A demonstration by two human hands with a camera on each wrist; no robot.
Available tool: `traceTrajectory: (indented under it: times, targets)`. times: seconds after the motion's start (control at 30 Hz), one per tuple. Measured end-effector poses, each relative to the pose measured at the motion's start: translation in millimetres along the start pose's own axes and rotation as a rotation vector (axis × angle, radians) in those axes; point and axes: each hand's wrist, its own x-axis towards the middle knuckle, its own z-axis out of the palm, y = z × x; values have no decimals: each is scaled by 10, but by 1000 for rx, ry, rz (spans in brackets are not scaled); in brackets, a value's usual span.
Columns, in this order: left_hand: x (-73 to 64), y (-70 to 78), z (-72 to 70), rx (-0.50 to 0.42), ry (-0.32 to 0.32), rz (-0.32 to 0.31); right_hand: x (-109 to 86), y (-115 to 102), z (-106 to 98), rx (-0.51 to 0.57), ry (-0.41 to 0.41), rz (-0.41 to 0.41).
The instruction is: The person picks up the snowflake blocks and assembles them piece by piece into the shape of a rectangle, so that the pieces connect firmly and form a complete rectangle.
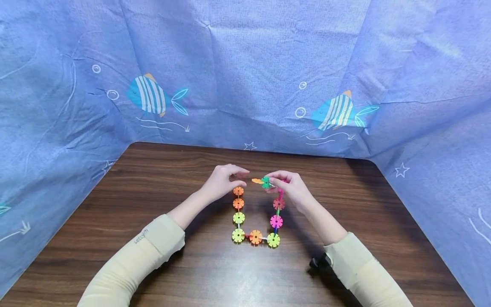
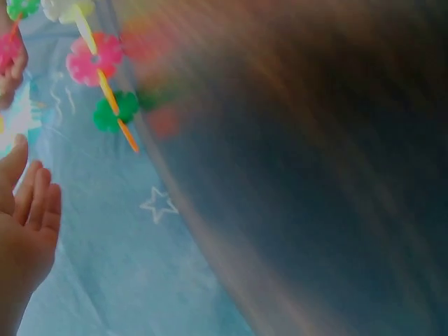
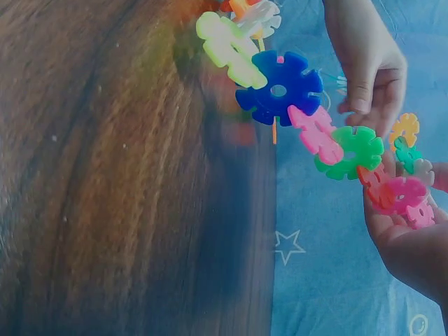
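Note:
A chain of interlocking snowflake discs lies on the table in a U shape, with a yellow disc (image 1: 238, 235) at its near left corner. My right hand (image 1: 288, 187) pinches the far right end of the chain, where a green disc (image 1: 266, 182) and an orange disc (image 1: 257, 181) point toward the left. My left hand (image 1: 222, 182) is beside the far left end, thumb near the topmost orange disc (image 1: 238, 190), fingers parted from the thumb. In the left wrist view, the left hand (image 2: 31, 224) appears apart from the discs, nothing between its fingers.
The brown wooden table (image 1: 184, 273) reaches back to a blue cloth (image 1: 253, 85) printed with fish, which hangs around its far side and both flanks. A small black object (image 1: 320, 262) shows beside the right cuff.

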Motion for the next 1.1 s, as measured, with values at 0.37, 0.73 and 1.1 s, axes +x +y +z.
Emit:
traceTrajectory:
  times: [0.37,0.73,1.1]
  targets:
    - [-3,-333,-107,74,-333,-140,5,-6,-29,-41,-6,2]
    - [16,-457,-74,44,-518,-188,-7,-14,-29,-52,-12,-8]
    - [43,-442,-89,-54,-400,-228,12,-24,-40,-132,9,-10]
